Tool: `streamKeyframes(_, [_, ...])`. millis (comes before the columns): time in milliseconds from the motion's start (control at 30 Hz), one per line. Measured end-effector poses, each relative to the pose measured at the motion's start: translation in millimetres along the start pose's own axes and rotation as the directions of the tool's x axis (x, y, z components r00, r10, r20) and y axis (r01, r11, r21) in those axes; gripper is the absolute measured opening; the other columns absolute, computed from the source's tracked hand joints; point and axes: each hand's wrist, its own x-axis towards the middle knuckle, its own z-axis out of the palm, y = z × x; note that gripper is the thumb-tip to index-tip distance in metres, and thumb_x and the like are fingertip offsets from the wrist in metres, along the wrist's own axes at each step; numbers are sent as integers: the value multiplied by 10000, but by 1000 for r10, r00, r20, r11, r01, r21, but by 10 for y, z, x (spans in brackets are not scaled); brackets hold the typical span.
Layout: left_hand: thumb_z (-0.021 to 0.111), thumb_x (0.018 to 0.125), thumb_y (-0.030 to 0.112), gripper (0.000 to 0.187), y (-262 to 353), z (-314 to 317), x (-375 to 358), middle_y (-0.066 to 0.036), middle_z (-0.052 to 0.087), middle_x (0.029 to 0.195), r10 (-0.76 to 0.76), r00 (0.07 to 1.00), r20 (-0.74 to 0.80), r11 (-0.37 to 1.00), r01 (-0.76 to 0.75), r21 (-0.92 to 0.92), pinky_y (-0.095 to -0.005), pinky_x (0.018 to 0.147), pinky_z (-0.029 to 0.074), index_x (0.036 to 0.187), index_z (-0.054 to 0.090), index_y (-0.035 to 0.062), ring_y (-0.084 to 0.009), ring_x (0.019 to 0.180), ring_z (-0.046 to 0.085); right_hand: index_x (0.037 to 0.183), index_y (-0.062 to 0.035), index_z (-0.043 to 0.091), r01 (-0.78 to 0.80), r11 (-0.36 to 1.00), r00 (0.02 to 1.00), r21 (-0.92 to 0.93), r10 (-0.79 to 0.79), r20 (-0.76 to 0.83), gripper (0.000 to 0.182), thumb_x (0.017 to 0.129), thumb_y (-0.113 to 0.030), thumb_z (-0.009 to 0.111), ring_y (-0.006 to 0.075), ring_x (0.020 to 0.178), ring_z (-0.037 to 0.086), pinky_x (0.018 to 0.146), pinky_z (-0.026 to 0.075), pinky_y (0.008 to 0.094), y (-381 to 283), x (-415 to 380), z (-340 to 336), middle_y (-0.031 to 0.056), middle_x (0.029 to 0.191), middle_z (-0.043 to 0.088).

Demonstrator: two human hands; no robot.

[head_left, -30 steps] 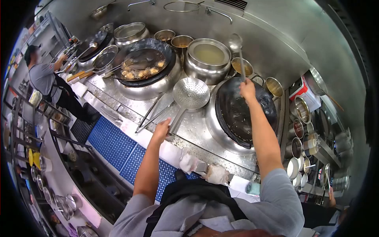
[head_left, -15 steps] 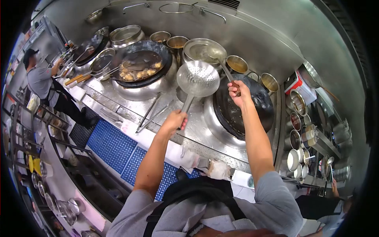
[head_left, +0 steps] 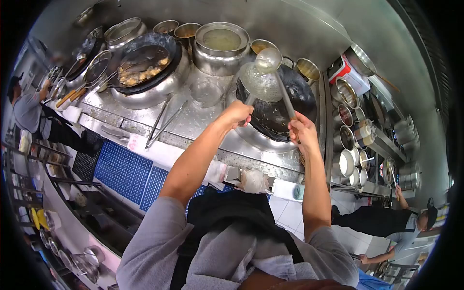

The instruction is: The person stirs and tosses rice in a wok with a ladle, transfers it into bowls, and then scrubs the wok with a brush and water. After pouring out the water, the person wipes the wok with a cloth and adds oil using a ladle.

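My left hand (head_left: 237,114) is wrapped round the handle of a perforated skimmer (head_left: 261,83), whose bowl hangs over the left part of the near wok (head_left: 299,104). In my right hand (head_left: 303,129) is the handle of a metal ladle (head_left: 268,60). The ladle's bowl is above the skimmer's far edge; whether they touch is unclear. The near wok is dark and sits on a round steel burner. Behind the skimmer and to the left stands a wide steel pot (head_left: 221,39) with liquid in it.
Food pieces lie in a second wok (head_left: 145,63) at the left. Two long metal tools (head_left: 164,121) rest on the counter. Steel bowls (head_left: 345,93) line the right shelf. One person (head_left: 34,111) stands at far left, another (head_left: 386,222) at lower right.
The skimmer and ladle have moved right relative to the stove, and the skimmer is now over the near wok. The view has shifted, showing more of the person at lower right.
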Motion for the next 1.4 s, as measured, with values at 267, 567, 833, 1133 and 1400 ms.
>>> streamKeyframes(267, [652,847,173,553,-167,19,-243,-310,652,1111,465,839,-284,756,-210,620,-487,945,481,1318,480,-61,-469,1077,616,1441,37,452,265,756,921,-599,-382,-74,576,884,7,597,102,638,559,593,452,239,261,125,-296,50,887,662])
streamKeyframes(567, [579,886,72,505,-565,-802,-392,-61,572,769,320,847,-423,929,-369,-37,-285,430,433,1361,436,-27,-116,555,531,1371,44,514,215,925,967,-313,-246,-63,520,858,-20,566,100,479,507,404,357,253,-259,1178,406,42,758,600])
streamKeyframes(833, [546,938,97,322,-1501,-1392,-246,-82,591,767,-35,966,-258,889,-87,-450,-270,430,427,1232,510,-29,-117,557,525,1214,-16,607,137,853,981,-503,-186,-48,353,864,-49,582,104,451,500,376,357,271,103,2603,1204,31,701,569])
streamKeyframes(1133, [559,992,206,318,-2298,-1575,131,-104,652,921,323,641,-696,931,-346,114,-256,632,505,1218,599,-15,-121,711,601,913,-13,503,-249,910,951,332,164,263,62,907,-49,554,137,560,505,469,378,274,55,2525,1439,115,758,576])
streamKeyframes(1400, [530,985,198,251,-3883,-1240,-1439,-40,575,683,116,604,-788,953,-291,-83,-293,524,484,885,620,-14,-129,566,544,909,-28,502,-406,694,842,594,31,539,83,907,-91,555,98,571,470,465,352,262,-345,1518,319,107,832,570])
